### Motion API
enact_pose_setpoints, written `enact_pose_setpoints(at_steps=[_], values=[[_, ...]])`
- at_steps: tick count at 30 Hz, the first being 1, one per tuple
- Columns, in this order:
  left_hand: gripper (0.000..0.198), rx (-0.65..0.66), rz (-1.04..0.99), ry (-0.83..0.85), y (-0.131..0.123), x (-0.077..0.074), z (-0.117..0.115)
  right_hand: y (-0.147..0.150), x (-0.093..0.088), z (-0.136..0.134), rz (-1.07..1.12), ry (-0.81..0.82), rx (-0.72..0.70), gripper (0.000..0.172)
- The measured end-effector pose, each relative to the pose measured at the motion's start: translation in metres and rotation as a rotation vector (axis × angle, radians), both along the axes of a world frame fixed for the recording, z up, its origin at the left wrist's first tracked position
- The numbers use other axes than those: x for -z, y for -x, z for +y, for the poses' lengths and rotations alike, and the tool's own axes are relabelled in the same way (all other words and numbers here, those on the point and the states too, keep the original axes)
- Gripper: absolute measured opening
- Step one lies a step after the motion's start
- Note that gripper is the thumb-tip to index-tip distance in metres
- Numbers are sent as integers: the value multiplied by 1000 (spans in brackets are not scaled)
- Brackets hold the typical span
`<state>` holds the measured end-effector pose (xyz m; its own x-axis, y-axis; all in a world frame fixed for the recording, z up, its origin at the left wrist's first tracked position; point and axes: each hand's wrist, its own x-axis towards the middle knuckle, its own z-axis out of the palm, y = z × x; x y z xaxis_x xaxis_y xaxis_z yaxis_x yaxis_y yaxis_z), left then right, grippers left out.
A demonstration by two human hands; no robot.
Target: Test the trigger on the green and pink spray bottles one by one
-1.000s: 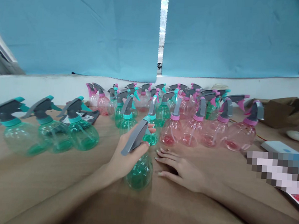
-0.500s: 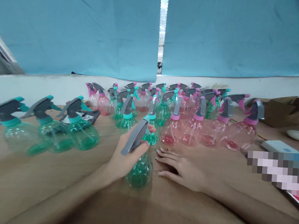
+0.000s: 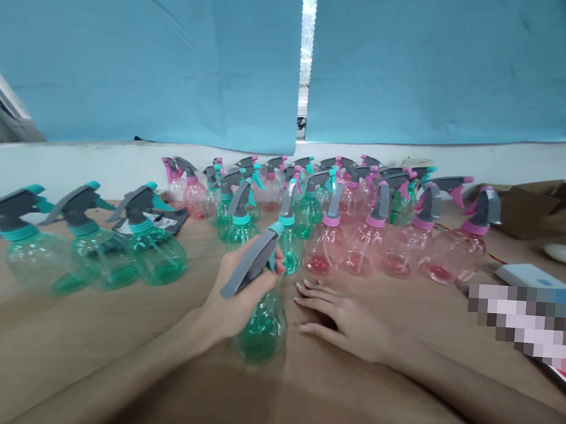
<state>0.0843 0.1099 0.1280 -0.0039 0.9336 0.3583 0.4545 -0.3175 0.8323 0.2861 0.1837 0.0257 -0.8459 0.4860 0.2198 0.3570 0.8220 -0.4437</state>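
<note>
On my feed I see a bare left hand (image 3: 227, 298) and a bare right hand (image 3: 353, 322) with slim fingers (image 3: 320, 296) and longish nails (image 3: 303, 328); behind them, slender bare forearms (image 3: 450, 379).

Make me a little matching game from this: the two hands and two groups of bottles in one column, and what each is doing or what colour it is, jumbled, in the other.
Column one
1. The left hand
2. The right hand
3. The leftmost three spray bottles
4. The four front-row bottles on the right

Column two
A. Pink, with pink collars
B. Resting on the table, holding nothing
C. Green, with turquoise collars
D. Gripping a green spray bottle

Right pairs: 1-D, 2-B, 3-C, 4-A
</note>
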Motion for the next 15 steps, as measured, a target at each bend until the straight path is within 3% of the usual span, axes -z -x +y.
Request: enact_pose_setpoints(at_steps=[4,15], values=[[13,-15,18,11,2,2,1,0,-1,-1,27,10,-8,52],[38,-77,0,-24,-2,8,3,0,-2,-1,30,12,-12,52]])
